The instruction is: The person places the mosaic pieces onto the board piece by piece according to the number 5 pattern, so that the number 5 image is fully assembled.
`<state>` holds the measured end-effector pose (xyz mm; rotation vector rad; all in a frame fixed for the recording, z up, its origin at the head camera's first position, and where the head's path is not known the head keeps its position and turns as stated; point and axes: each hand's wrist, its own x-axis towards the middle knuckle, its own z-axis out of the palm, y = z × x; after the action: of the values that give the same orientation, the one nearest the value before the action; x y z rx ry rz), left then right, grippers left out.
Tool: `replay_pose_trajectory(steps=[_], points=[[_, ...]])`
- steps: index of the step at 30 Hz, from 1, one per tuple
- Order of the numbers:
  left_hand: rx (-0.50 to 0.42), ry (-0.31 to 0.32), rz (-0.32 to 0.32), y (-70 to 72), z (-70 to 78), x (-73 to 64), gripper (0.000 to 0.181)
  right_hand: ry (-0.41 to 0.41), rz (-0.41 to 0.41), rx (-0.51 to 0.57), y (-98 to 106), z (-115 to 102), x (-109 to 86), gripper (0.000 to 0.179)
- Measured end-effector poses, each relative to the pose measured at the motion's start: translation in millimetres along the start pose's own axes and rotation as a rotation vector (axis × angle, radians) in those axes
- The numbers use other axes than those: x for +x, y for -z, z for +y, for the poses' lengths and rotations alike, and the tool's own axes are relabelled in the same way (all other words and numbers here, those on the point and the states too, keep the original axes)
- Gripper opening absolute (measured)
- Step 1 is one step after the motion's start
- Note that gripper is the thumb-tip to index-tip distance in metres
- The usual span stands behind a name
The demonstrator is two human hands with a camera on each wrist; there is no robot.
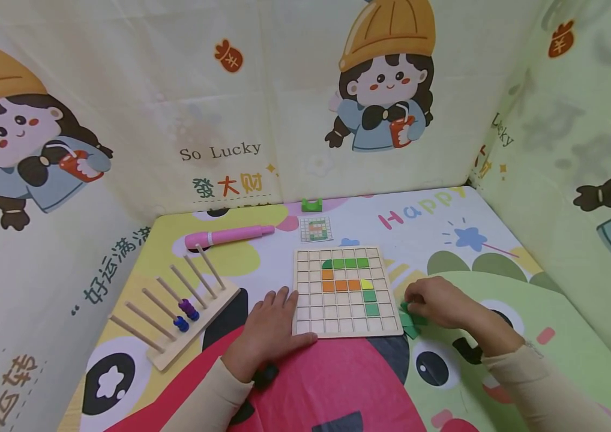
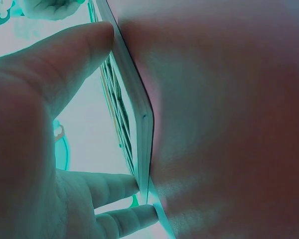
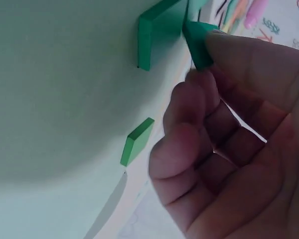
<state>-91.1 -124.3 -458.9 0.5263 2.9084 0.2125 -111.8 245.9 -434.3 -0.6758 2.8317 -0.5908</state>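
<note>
A wooden grid board (image 1: 311, 312) lies on the table, with green, orange and yellow tiles set in its cells. My left hand (image 1: 267, 330) rests at the board's near left corner, fingers straight. Seen from the left wrist, the thumb (image 2: 74, 59) touches one edge of the board (image 2: 142, 124), while two fingertips meet another side. Right of the board, my right hand (image 1: 437, 303) pinches a dark green tile (image 3: 199, 44) between thumb and finger. Other green tiles (image 1: 409, 329) lie below it; the right wrist view shows a larger green piece (image 3: 162, 32) and a small green tile (image 3: 137, 142).
A small pattern card (image 1: 316, 229) lies behind the board, with a green holder (image 1: 312, 206) beyond it. A pink pen (image 1: 230, 236) is at the back left. On the left stands a wooden peg rack (image 1: 197, 327) with purple and blue beads. Printed cloth walls surround the table.
</note>
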Motion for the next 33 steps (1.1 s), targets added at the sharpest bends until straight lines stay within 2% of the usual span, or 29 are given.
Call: replay_pose_trajectory(steps=[3, 9, 13, 16, 20, 26, 33], points=[[0.001, 0.004, -0.005, 0.1, 0.0, -0.6, 0.108, -0.026, 0.017, 0.087, -1.0, 0.1, -1.4, 0.006], [-0.003, 0.011, -0.015, 0.8, 0.2, -0.7, 0.109, -0.01, 0.004, 0.304, -15.2, -4.2, 0.6, 0.007], [-0.016, 0.009, -0.014, 1.4, 0.7, -0.9, 0.108, -0.102, -0.034, 0.43, -26.5, -16.7, 4.0, 0.004], [-0.016, 0.01, -0.014, 1.4, 0.8, -0.8, 0.108, -0.186, -0.043, 0.479, -32.9, -29.0, 6.1, 0.004], [-0.005, 0.01, -0.013, 0.8, 0.2, -0.4, 0.107, -0.226, -0.026, 0.464, -38.4, -42.9, 8.0, 0.009], [-0.005, 0.008, -0.01, -0.2, -0.3, 0.2, 0.107, -0.262, 0.02, 0.368, -43.1, -53.2, 10.5, 0.015], [0.003, 0.001, -0.001, -0.1, -0.2, 0.1, 0.107, -0.305, 0.017, 0.282, -42.9, -62.2, 11.3, 0.019]])
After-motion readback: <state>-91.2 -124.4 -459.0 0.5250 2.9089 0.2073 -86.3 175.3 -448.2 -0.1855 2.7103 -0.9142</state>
